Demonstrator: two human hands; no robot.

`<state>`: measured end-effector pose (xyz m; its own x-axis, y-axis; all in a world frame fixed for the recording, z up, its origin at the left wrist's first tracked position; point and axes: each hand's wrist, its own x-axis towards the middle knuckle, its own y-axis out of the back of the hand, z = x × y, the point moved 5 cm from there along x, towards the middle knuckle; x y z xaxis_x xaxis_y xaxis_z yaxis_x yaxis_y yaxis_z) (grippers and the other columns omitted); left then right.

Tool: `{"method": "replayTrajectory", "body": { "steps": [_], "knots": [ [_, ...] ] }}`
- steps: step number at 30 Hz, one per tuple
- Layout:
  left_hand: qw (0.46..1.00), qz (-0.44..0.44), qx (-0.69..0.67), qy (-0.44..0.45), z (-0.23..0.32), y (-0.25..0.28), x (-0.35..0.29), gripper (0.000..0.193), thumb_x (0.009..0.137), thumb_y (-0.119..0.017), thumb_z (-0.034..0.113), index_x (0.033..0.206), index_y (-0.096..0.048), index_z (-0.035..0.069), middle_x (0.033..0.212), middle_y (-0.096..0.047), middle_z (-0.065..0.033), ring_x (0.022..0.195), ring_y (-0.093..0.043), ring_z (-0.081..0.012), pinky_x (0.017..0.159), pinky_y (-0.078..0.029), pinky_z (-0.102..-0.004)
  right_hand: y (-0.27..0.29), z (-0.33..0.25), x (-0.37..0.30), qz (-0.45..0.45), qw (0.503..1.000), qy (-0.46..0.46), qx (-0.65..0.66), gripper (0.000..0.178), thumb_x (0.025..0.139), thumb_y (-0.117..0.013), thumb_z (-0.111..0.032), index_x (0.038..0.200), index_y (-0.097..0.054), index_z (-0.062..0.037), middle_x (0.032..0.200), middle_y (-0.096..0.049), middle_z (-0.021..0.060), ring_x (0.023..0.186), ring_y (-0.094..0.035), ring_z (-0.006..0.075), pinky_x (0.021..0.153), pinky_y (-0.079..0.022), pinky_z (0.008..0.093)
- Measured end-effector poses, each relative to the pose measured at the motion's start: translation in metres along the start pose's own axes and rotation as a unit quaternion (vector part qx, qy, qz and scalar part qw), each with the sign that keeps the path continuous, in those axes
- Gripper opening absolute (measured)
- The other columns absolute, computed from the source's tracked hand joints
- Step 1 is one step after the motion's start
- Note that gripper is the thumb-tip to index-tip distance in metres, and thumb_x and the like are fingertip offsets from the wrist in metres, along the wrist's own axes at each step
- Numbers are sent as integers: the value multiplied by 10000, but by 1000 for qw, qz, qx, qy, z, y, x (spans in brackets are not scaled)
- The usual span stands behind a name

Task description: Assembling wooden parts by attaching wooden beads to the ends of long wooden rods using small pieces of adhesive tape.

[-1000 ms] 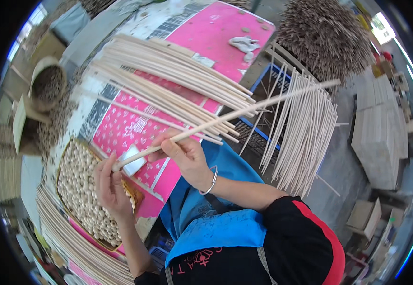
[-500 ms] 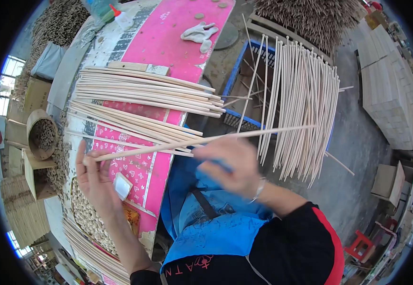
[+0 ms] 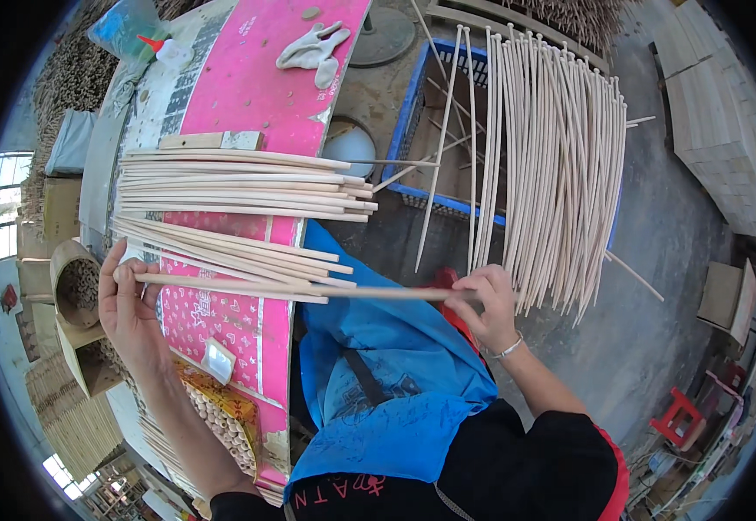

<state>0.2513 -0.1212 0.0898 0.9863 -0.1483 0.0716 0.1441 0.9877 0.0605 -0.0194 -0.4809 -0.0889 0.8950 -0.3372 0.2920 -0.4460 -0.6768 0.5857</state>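
Observation:
A long thin wooden stick (image 3: 378, 293) lies level across my front, its right part slightly blurred. My left hand (image 3: 133, 308) pinches its left end between thumb and fingers above the table; whether a knob is on that end I cannot tell. Closed around the stick near its right end is my right hand (image 3: 489, 306), out beyond the table edge. Under and just behind the stick, a smaller bundle of bare sticks (image 3: 239, 247) rests on the pink table cover (image 3: 278, 74). Farther back lies a larger bundle of sticks (image 3: 239, 187).
Many knob-ended sticks (image 3: 551, 174) lie across a blue crate (image 3: 412, 104) at the right. Small round wooden pieces (image 3: 221, 425) fill a container at the near left. A white glove (image 3: 315, 54), a glue bottle (image 3: 171, 54) and a wooden block (image 3: 208, 141) sit on the table.
My right hand has moved right along the stick from its middle to near its right end. The stick has levelled out, and my left hand is slightly farther left. The whole view has shifted.

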Motion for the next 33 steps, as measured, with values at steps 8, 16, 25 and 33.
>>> {"method": "replayTrajectory", "body": {
  "steps": [8, 16, 25, 33],
  "knots": [
    [998, -33, -50, 6, 14, -19, 23, 376, 1078, -485, 185, 1383, -506, -34, 1006, -644, -67, 957, -671, -142, 931, -572, -284, -18, -9, -23, -87, 975, -95, 182, 156, 906, -697, -125, 1022, -710, -22, 795, -631, 113, 694, -632, 235, 631, -494, 332],
    [960, -261, -70, -77, 55, -100, 55, 363, 1109, -376, 237, 1338, -501, -16, 1039, -582, -108, 1023, -625, -206, 1088, -484, -419, -28, 1, -43, -218, 879, -207, 370, 189, 990, -595, -150, 1029, -707, -3, 891, -705, 74, 792, -655, 146, 716, -498, 275],
    [969, -223, 91, 63, -15, -168, 1, 628, 1082, -438, 314, 1597, -189, 55, 1325, -615, -213, 1117, -665, -239, 956, -545, -339, -4, 217, 44, 237, 902, -357, 51, 302, 1041, -529, -224, 1203, -665, -8, 777, -622, 110, 722, -601, 215, 734, -503, 347],
    [977, -136, 74, 149, -44, -93, -44, 515, 1038, -539, 197, 1512, -420, 36, 1202, -687, -152, 1053, -675, -190, 931, -541, -319, -18, 183, 138, 295, 937, -57, -180, 406, 846, -606, -36, 1250, -627, -10, 1268, -613, 197, 1131, -591, 377, 974, -467, 458]
  ]
}}
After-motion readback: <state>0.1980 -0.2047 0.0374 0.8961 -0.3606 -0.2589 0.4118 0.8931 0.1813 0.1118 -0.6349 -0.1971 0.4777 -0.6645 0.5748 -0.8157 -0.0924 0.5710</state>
